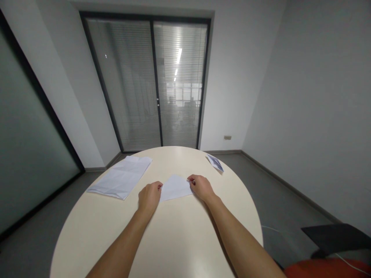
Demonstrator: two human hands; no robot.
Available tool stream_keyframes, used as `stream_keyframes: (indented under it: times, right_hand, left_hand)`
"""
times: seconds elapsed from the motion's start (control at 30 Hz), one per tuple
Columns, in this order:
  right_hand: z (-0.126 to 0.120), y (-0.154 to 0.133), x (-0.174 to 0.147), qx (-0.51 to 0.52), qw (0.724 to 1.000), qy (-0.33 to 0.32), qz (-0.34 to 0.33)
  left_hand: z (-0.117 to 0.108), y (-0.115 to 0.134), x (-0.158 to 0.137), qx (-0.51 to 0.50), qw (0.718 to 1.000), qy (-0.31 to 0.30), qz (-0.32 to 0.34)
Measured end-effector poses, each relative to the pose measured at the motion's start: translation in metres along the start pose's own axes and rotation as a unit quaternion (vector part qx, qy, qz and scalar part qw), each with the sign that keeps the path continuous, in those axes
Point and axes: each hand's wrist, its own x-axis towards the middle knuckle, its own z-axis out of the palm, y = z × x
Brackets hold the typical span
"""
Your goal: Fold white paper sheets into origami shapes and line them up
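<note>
A white sheet of paper with a pointed far edge lies on the round cream table between my two hands. My left hand is closed, pinching the paper at its left edge. On the opposite side, my right hand pinches the paper's right edge between thumb and fingers. The fingertips of both hands partly cover the paper's side edges.
Creased white sheets lie at the table's left. A small folded paper with a dark print rests near the right rim. To the lower right stand a black chair part and an orange-red seat, with a thin pale cable nearby.
</note>
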Motion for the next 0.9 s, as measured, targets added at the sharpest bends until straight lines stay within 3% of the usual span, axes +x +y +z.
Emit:
stream_keyframes:
  times: [0.37,0.57,0.9]
  right_hand:
    - [-0.010,-0.021,-0.008,-0.083,0.996,-0.032,-0.028]
    - [-0.019,-0.039,-0.014,-0.141,0.989,-0.043,-0.017]
    - [-0.010,-0.064,-0.025,-0.152,0.987,-0.059,-0.007]
  left_hand:
    - [-0.004,0.005,-0.005,0.073,0.996,-0.020,0.040]
    - [-0.014,0.023,-0.015,0.148,0.985,-0.048,0.069]
    - [-0.016,0.037,-0.023,0.134,0.986,-0.067,0.078]
